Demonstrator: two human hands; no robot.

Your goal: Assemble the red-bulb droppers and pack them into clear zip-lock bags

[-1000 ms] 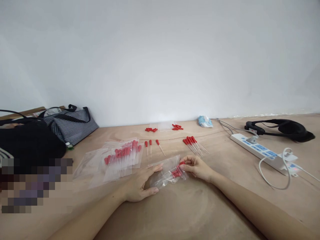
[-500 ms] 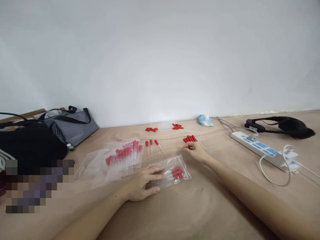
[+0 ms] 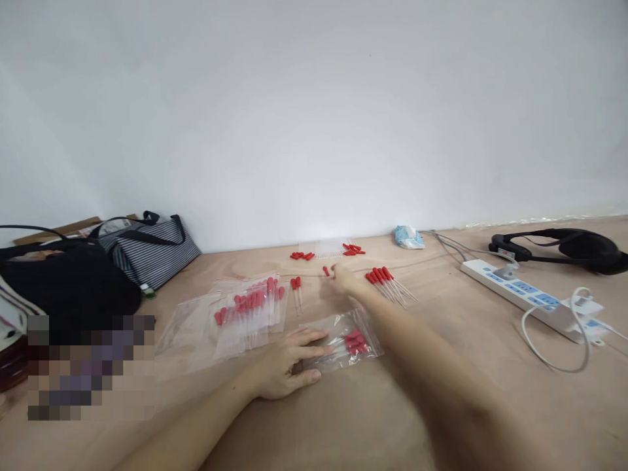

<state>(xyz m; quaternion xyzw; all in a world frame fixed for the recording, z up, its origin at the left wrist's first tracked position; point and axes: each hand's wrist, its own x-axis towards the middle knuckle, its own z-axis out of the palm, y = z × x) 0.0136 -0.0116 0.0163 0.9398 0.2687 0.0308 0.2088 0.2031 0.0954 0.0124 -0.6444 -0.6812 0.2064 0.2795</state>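
Observation:
My left hand [image 3: 294, 363] lies with fingers spread on the lower left part of a clear zip bag [image 3: 367, 324], in which several red-bulbed droppers [image 3: 356, 341] lie. Farther back, my right hand [image 3: 343, 281] is blurred, its fingers closed around a dropper whose red bulb [image 3: 326, 271] sticks out to the left. Two loose droppers [image 3: 296, 284] lie side by side left of it. To its right is a fanned row of several droppers [image 3: 385, 278]. Overlapping filled clear bags [image 3: 250, 314] are spread left of my left hand.
Against the wall lie two clusters of red-bulbed droppers [image 3: 353, 250] and a crumpled blue-white packet [image 3: 409, 237]. At right are a white power strip [image 3: 520, 291] with cables and a black headset [image 3: 583, 248]. Striped [image 3: 152, 252] and black bags [image 3: 98, 278] stand at left.
My right hand has moved left from the droppers on the right and holds one from the group of three, leaving two there. The right row shows more droppers. My left hand stays on the bag.

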